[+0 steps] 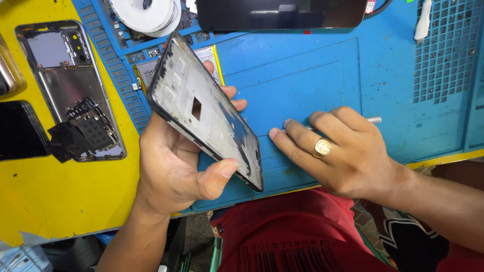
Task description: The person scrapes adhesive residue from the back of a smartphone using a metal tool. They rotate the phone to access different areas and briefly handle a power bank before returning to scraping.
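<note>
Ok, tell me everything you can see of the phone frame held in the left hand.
The phone frame is a bare mid-frame with a dark rim and a pale, metallic-looking inner plate showing stamped recesses and a small rectangular cutout. It is tilted, raised above the blue mat, one end up toward the tape roll. The left hand grips it: thumb on the near edge, fingertips curled over the far edge. The right hand stays apart.
</note>
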